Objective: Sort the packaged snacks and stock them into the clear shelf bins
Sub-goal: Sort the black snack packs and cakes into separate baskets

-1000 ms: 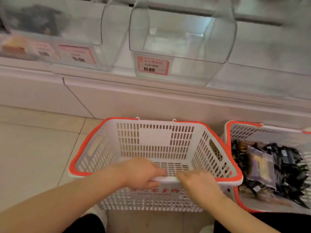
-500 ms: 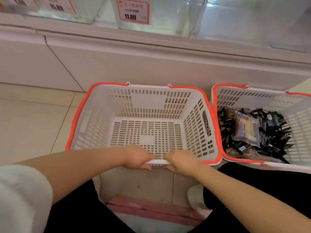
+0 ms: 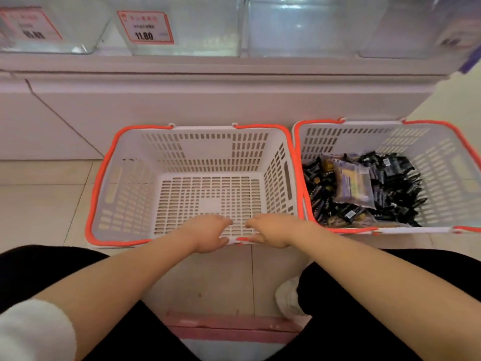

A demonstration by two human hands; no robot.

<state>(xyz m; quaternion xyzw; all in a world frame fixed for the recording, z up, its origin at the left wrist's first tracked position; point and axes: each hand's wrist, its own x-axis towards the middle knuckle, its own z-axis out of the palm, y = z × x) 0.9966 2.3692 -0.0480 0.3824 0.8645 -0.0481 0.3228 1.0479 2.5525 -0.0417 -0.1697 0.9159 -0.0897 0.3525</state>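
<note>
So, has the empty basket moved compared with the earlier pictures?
Yes. The empty basket now sits level on the floor beside the full basket, rims side by side.

Soft, even indoor light with a pinkish cast; glare on the clear bins point(image 3: 299, 27); edges bowed and slightly blurred.

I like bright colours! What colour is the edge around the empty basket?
Orange-red, on the empty basket's rim; the head view shows it.

White, orange-rimmed basket point(image 3: 125, 194); black snacks point(image 3: 390, 188)
</note>
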